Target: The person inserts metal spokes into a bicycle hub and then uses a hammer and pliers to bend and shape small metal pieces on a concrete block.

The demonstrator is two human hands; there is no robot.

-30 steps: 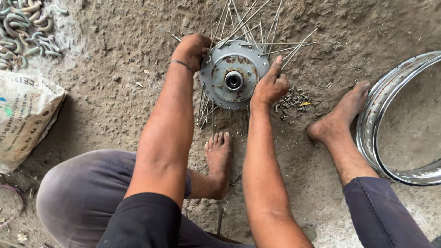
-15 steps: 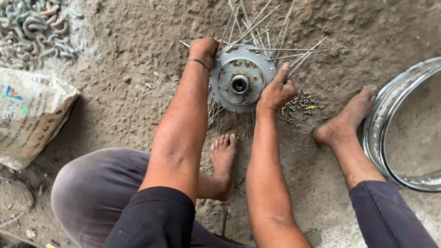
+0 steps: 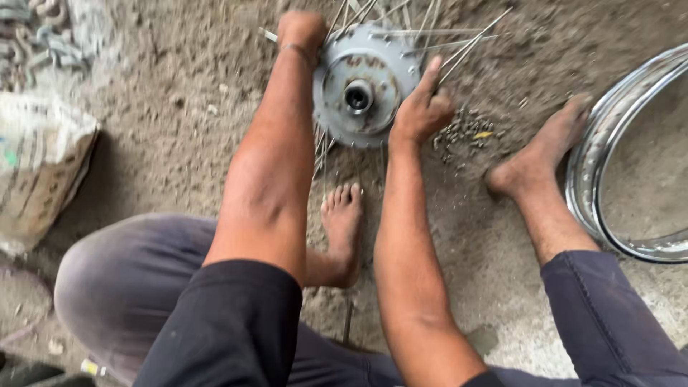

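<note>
Wheel hub (image 3: 362,89) with loose spokes (image 3: 459,46) on dirt floor (image 3: 179,129), far centre. Left hand (image 3: 301,29) at far-left edge, fingers hidden; cannot tell grip. Right hand (image 3: 423,111) pressed on right flange, fingers together. Best steadied from both sides, spokes kept untangled. Versus earlier frame: hub nearer, hands unchanged. Chrome rim (image 3: 616,143) right.

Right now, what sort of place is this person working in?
Probably an informal wheel repair spot on bare ground. Both hands, left hand and right hand, are on a wheel hub with loose spokes, a chrome rim lies nearby, and the floor is dirt.
</note>
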